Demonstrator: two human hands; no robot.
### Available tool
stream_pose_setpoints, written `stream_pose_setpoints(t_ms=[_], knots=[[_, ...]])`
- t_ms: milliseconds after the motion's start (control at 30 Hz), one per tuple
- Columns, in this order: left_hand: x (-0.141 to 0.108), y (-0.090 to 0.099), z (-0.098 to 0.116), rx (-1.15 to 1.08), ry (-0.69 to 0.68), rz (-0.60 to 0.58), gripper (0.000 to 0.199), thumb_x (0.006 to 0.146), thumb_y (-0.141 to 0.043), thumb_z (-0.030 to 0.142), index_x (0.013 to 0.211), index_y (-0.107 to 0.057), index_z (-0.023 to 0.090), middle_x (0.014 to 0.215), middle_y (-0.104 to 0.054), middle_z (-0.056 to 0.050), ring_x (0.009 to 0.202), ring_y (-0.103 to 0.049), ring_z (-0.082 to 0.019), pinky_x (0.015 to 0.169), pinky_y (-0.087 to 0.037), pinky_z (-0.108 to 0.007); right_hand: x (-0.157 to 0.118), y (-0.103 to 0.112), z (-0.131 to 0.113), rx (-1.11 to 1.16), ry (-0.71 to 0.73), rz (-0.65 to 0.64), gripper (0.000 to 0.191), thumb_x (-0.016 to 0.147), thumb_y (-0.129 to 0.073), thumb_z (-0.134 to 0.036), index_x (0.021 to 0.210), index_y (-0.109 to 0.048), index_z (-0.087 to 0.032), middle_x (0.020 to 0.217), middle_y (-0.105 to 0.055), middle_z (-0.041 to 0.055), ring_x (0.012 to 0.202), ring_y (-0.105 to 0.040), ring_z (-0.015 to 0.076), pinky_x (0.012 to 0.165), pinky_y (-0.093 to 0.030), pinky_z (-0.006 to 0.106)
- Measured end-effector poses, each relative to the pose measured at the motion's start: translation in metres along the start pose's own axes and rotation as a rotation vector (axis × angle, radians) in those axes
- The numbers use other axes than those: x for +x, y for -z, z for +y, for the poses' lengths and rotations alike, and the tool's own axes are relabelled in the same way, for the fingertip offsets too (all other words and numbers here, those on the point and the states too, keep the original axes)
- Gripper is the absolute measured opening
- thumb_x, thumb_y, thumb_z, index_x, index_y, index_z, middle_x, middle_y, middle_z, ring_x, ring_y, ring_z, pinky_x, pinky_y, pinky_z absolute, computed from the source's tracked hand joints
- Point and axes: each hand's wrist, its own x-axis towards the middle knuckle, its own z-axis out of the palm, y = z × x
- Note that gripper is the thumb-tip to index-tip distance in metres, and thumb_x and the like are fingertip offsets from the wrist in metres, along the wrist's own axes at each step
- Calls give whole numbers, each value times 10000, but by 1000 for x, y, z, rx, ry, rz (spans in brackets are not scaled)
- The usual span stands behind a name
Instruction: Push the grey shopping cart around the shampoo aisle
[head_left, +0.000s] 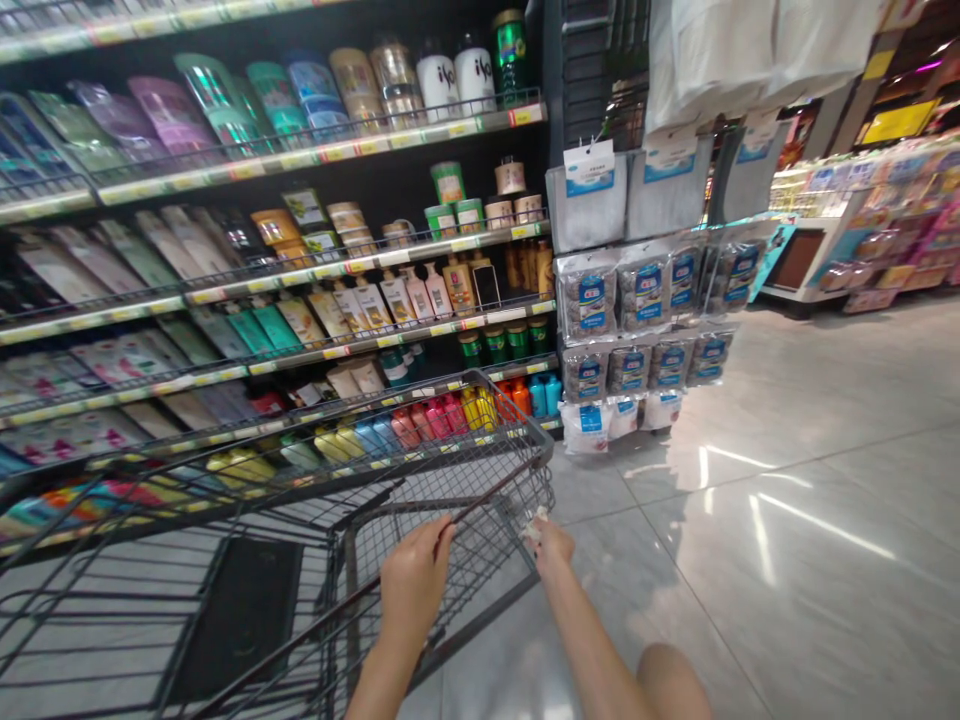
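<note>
A dark wire shopping cart [450, 460] stands in front of me, its basket stretching to the left. My left hand [416, 570] is closed over the cart's near top rail, fingers curled down on it. To its right, my right hand [553, 545] pinches a small crumpled white tissue [535, 525] at the near right corner of the basket. Whether that hand also touches the wire is hard to tell. A black plastic panel [240, 620] lies in the left part of the cart.
Beyond the cart runs a shelf [330, 155] of bottles and jars in several rows. Packs of grey scouring pads [589, 300] hang at its right end. Shiny tiled floor [787, 480] spreads to the right, with a display counter [817, 240] farther back.
</note>
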Motion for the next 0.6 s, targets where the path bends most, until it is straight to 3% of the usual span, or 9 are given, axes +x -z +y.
stream_pose_setpoints(t_ms=[100, 200, 333, 433, 600], knots=[[0, 0, 0, -11, 16, -10, 312, 924, -420, 332, 888, -689, 178, 788, -745, -52, 669, -697, -170, 611, -538, -255, -4, -9, -19, -13, -73, 17, 248, 898, -571, -357, 1028, -594, -147, 932, -631, 21, 728, -612, 115, 631, -533, 276], [0, 0, 1, -22, 29, -23, 295, 919, -428, 322, 895, -688, 185, 800, -745, -50, 687, -698, -172, 628, -541, -262, -10, -17, -37, 9, -50, 23, 209, 877, -602, -345, 879, -612, -136, 751, -620, -25, 575, -567, 75, 535, -488, 222], [-1, 2, 2, -32, 37, -32, 289, 916, -428, 316, 918, -683, 180, 811, -741, -54, 699, -695, -180, 640, -546, -274, -27, -20, -54, 69, 25, 19, 232, 691, -731, -338, 709, -633, -129, 592, -622, -21, 510, -571, 110, 506, -471, 241], [-1, 5, 6, -32, 47, -33, 275, 907, -448, 329, 946, -677, 183, 854, -740, -60, 741, -697, -189, 675, -560, -296, -43, -24, -64, 102, 106, -20, 279, 604, -724, -339, 765, -685, -115, 668, -688, 30, 614, -632, 168, 584, -505, 279], [9, 3, 17, -62, 31, 49, 308, 901, -443, 267, 1126, -614, 145, 1075, -702, -113, 984, -667, -212, 866, -549, -360, -63, -34, -83, 77, 252, -106, 381, 631, -640, -307, 960, -697, -123, 925, -725, 74, 857, -653, 212, 767, -512, 318]])
